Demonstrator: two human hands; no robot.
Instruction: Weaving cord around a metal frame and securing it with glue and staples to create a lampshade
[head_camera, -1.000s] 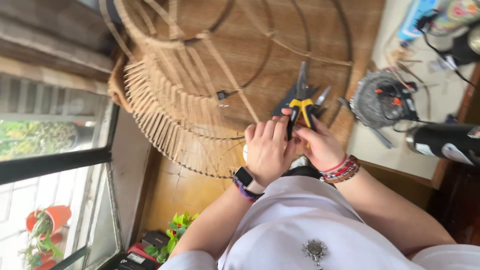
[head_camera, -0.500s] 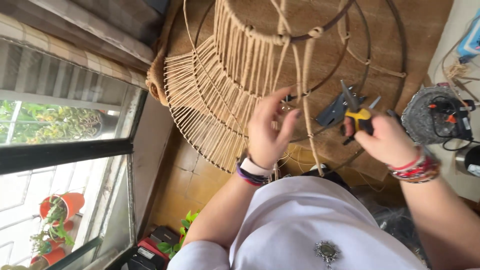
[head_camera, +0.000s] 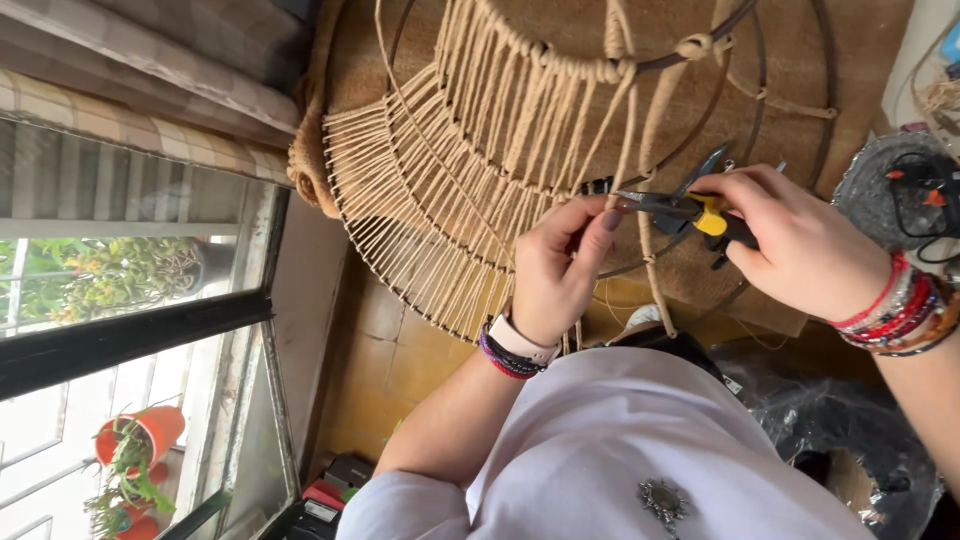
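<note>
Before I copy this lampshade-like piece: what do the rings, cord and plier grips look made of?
Rings: thin dark metal wire, probably, smooth and rigid. Cord: tan, matte, fibrous twine, likely jute. Pliers in the right hand: grey steel jaws, yellow-and-black grips, seemingly plastic or rubber.

We see a round wire frame (head_camera: 800, 60) wound with tan jute cord (head_camera: 440, 190), the strands fanned out like spokes from about 12 to 8 o'clock of the view. The dark metal rings sit one inside another, the lower right arc bare of cord. One loose cord strand (head_camera: 650, 250) hangs from a knot at 12 o'clock down toward 6 o'clock, past the pliers (head_camera: 690, 208). The pliers have yellow and black handles and slim dark jaws. They lie roughly level, tips pointing to 9 o'clock, meeting the frame near the view's centre.
</note>
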